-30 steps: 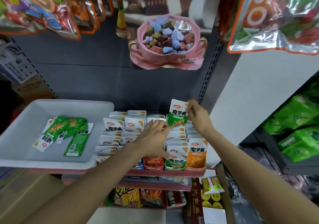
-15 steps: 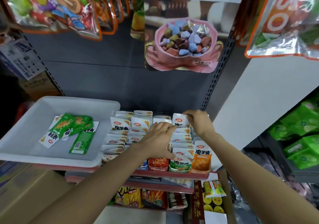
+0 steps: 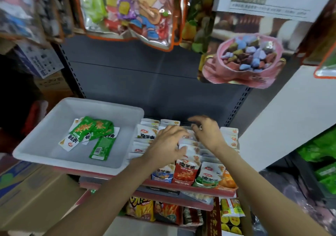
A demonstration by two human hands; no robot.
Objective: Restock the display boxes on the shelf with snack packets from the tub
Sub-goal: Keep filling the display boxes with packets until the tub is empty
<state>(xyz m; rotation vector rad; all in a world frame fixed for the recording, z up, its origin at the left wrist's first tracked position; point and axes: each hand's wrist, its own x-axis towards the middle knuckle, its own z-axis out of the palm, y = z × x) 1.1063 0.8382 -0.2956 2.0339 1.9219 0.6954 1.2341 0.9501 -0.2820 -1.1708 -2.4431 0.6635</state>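
The left hand (image 3: 168, 143) lies flat with fingers spread on the upright snack packets (image 3: 185, 170) in the display boxes; the right hand's (image 3: 207, 134) grip is blurred, cannot tell. Left of both, the white tub (image 3: 45, 126) holds green packets (image 3: 94, 134).

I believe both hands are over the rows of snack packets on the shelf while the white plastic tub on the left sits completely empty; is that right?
Not quite: the white plastic tub is not empty. The head view shows several green snack packets lying in it. Both the left hand and right hand are indeed over the rows of snack packets on the shelf.

Bare forearms, no sleeves; ring (image 3: 200, 126) on right hand (image 3: 207, 134).
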